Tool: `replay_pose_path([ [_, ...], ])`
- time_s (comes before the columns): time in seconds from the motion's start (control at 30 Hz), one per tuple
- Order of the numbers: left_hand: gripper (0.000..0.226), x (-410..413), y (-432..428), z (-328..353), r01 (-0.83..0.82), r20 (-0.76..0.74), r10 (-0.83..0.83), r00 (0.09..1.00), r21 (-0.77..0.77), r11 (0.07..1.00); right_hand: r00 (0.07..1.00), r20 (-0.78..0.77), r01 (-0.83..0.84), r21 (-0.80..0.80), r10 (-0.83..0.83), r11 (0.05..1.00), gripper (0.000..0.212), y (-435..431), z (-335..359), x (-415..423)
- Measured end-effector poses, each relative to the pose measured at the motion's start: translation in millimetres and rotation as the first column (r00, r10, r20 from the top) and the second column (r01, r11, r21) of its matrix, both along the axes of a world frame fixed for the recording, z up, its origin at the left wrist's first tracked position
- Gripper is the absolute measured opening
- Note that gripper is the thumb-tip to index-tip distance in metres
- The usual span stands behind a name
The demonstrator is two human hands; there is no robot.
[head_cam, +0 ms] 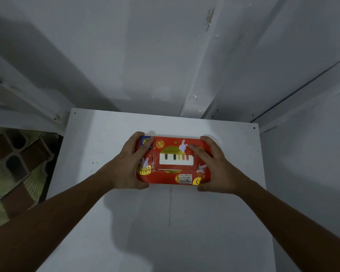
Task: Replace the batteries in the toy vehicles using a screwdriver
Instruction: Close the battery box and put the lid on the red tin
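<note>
A red box (165, 177) with gold patterns, white rabbits and a clear window in its lid lies on the white table (126, 222), toward its far half. My left hand (130, 163) grips the box's left end, thumb at the near edge and fingers over the far corner. My right hand (212, 165) grips the right end the same way, fingers spread over the lid. No toy vehicle, battery or screwdriver is visible; what the box holds cannot be made out beyond coloured strips behind the window.
White walls (165, 55) meet in a corner just behind the table. Patterned fabric in green and brown (14, 163) lies to the left of the table's edge. A white panel (312, 173) stands to the right.
</note>
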State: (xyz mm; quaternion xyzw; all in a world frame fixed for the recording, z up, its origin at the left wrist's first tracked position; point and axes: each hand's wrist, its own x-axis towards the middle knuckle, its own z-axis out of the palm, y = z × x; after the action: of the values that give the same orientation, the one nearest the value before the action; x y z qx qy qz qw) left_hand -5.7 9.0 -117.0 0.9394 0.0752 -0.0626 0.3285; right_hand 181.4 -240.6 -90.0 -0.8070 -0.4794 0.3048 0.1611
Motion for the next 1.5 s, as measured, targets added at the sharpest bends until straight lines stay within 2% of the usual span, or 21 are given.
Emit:
replay_pose_path([
  [0.2,0.119,5.1,4.4,8.4,-0.019,-0.111,0.007,0.994,-0.108,0.994,0.998,-0.070,0.001,-0.002,-0.001,1.000,0.114,2.8,-1.3,5.2],
  [0.27,0.105,5.9,4.0,10.9,-0.078,-0.125,0.057,0.990,-0.169,0.982,0.990,-0.135,0.035,0.000,-0.034,0.999,0.116,4.5,-3.4,5.9],
  [0.33,0.073,8.9,-1.5,11.9,-0.236,-0.114,0.214,0.970,-0.248,0.940,0.958,-0.254,0.147,0.040,-0.132,0.988,0.106,7.8,-3.4,5.4],
  [0.4,0.045,12.9,-9.0,11.3,-0.397,-0.077,0.398,0.914,-0.362,0.843,0.912,-0.317,0.300,0.087,-0.259,0.950,0.080,13.4,-1.9,2.6],
  [0.47,0.036,16.0,-16.2,9.0,-0.475,-0.068,0.510,0.857,-0.486,0.733,0.891,-0.255,0.414,0.122,-0.375,0.902,0.056,18.7,-3.4,0.4],
  [0.53,0.030,17.6,-21.1,6.2,-0.517,-0.084,0.586,0.806,-0.583,0.627,0.853,-0.216,0.509,0.145,-0.475,0.849,0.042,22.6,-6.8,-1.0],
  [0.63,0.025,23.3,-26.4,1.4,-0.544,-0.142,0.680,0.719,-0.724,0.424,0.723,-0.380,0.665,0.156,-0.577,0.731,0.028,27.3,-12.6,-6.5],
  [0.7,0.023,27.9,-31.6,-0.1,-0.566,-0.160,0.734,0.661,-0.748,0.346,0.622,-0.487,0.748,0.141,-0.613,0.648,0.023,30.7,-15.5,-10.2],
  [0.87,0.023,30.6,-36.8,-5.8,-0.606,-0.157,0.780,0.606,-0.726,0.325,0.541,-0.540,0.814,0.141,-0.645,0.564,0.021,37.3,-18.2,-10.6],
  [0.97,0.028,31.6,-36.2,-6.9,-0.625,-0.185,0.786,0.590,-0.721,0.299,0.529,-0.528,0.824,0.131,-0.664,0.552,0.022,38.6,-17.8,-8.7],
  [1.17,0.020,33.6,-32.5,-9.0,-0.627,-0.218,0.790,0.574,-0.736,0.253,0.520,-0.525,0.833,0.136,-0.674,0.537,0.025,39.5,-20.9,-5.9],
  [1.33,0.019,36.5,-31.9,-8.2,-0.636,-0.217,0.799,0.560,-0.731,0.247,0.494,-0.560,0.846,0.135,-0.665,0.515,0.025,40.3,-19.9,-4.5],
  [1.5,0.017,37.2,-30.1,-8.6,-0.638,-0.193,0.801,0.567,-0.718,0.279,0.457,-0.607,0.861,0.118,-0.651,0.495,0.024,41.5,-17.8,-4.5],
])
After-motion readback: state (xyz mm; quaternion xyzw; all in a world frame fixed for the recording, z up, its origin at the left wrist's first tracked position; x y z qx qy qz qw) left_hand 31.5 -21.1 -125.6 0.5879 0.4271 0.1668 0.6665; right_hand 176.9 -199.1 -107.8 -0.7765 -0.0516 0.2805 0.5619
